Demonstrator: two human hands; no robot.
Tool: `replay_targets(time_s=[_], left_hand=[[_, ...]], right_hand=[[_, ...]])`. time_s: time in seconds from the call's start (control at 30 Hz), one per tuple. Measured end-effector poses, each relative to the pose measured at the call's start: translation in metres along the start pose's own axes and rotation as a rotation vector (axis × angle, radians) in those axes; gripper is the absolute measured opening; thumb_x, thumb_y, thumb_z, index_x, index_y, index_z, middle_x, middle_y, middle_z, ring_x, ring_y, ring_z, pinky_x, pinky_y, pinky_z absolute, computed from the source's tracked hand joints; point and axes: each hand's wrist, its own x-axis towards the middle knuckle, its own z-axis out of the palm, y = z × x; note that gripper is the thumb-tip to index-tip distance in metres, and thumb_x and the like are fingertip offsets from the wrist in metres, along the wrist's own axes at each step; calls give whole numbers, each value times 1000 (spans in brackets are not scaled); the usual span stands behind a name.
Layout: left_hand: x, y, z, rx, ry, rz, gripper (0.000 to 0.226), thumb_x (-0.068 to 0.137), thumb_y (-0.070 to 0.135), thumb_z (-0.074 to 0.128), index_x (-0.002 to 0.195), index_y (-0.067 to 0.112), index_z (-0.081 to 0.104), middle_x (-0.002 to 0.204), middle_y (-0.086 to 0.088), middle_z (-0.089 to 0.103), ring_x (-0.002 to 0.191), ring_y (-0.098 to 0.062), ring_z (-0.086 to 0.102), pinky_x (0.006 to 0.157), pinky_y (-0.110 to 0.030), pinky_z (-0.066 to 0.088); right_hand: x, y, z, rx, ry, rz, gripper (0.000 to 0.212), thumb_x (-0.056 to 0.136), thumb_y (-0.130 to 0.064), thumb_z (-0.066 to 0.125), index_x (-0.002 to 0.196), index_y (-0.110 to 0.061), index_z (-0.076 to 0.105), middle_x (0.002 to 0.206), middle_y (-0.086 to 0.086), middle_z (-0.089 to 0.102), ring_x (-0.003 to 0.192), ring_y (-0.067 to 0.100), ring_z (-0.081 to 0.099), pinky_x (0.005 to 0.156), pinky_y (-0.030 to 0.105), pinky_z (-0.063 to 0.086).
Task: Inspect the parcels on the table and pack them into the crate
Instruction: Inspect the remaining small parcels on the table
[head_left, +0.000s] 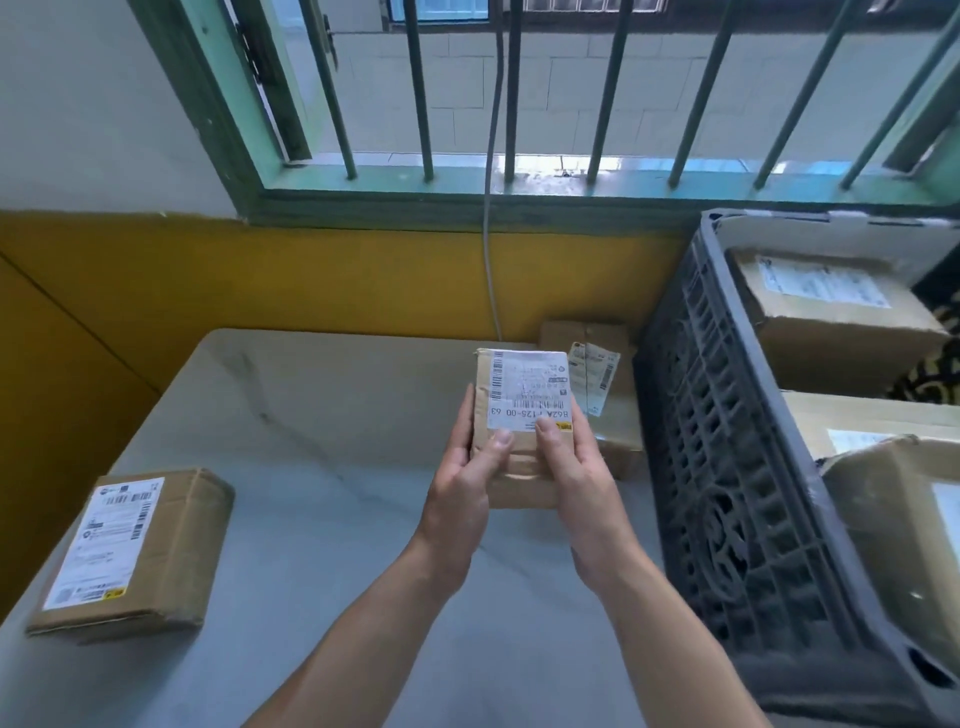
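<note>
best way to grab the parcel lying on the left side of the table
Probably from above, gripping the cardboard parcel across its two long side edges. It lies flat on the table, label up, so those sides are exposed and its underside is not.

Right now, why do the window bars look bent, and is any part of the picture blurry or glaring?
Head view: the wide-angle lens splays the window bars and tilts the crate; daylight from the window leaves glare on the windowsill; the label on the small parcel is soft, only its large code legible; the parcel at the right edge looks smeared.
</note>
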Motion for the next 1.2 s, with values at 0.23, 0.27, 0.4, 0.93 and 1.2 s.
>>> replay_targets(time_s=[0.23,0.27,0.4,0.93,1.2], left_hand=[[12,8,-16,-58,-88,-79,51,95,30,59,146,27,51,134,-7,71,124,-35,66,110,-57,48],[13,7,-18,-57,-87,-70,53,94,30,59,146,27,50,134,-7,70,124,-36,66,109,-56,49],[15,4,-21,-21,-119,-57,73,93,30,61,160,31,33,141,0,66,129,-25,64,115,-51,45],[35,8,-17,11,-87,-126,80,89,64,67,157,37,35,129,3,73,120,-20,70,108,-51,52],[37,11,-14,0,-63,-94,73,84,69,56,141,23,53,120,-9,76,110,-25,74,91,-41,62]], right_hand=[[-4,-6,0,70,-96,20,66,94,-24,66,155,-31,41,137,-7,68,127,13,64,111,38,47],[-2,-9,-2,87,-113,45,62,96,-20,64,153,-30,44,136,-5,69,127,16,65,110,39,48],[7,-18,-3,110,-116,85,35,106,-32,52,139,-28,58,127,-2,74,119,21,70,101,44,54],[20,-17,8,-8,-27,57,67,87,-62,56,146,-29,50,125,-5,75,116,11,70,110,43,51],[28,-11,7,12,-39,87,83,81,-64,66,153,-32,41,130,0,72,116,17,71,108,51,51]])
